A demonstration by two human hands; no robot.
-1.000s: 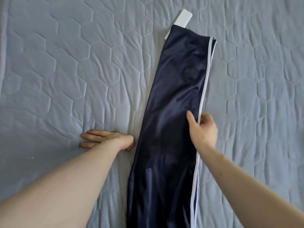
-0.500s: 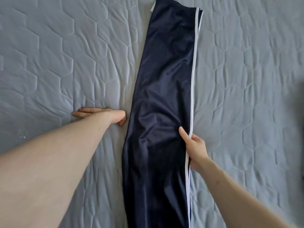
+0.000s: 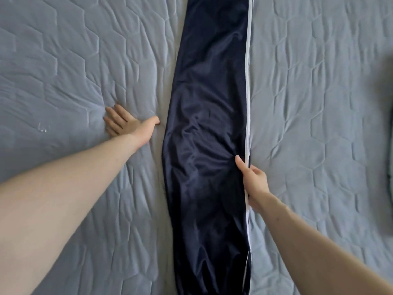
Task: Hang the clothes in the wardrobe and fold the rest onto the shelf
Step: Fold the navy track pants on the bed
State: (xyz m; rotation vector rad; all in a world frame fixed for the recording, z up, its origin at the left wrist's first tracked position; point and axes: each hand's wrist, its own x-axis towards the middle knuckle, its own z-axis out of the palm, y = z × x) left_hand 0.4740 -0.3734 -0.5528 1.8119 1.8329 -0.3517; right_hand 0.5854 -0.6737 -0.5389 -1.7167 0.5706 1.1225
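- navy trousers (image 3: 208, 145) run past the top and bottom edges, both ends unseen
- right hand (image 3: 254, 184) fingers tucked beneath the fabric edge, hidden
- dark shape (image 3: 389, 133) far right of that hand, cut off, unidentifiable

grey-blue quilted bedcover (image 3: 308, 86) with hexagon stitching, wrinkled; dark shape (image 3: 388, 124) at right edge

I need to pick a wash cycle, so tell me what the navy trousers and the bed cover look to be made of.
Navy trousers: apparently a smooth synthetic such as satin-like polyester, glossy; light sheens along the creases. The white side stripe looks like matte woven tape.
Quilted bed cover: seemingly soft padded cotton or microfibre, matte grey-blue; stitched hexagons puff up and it dimples under the left hand.
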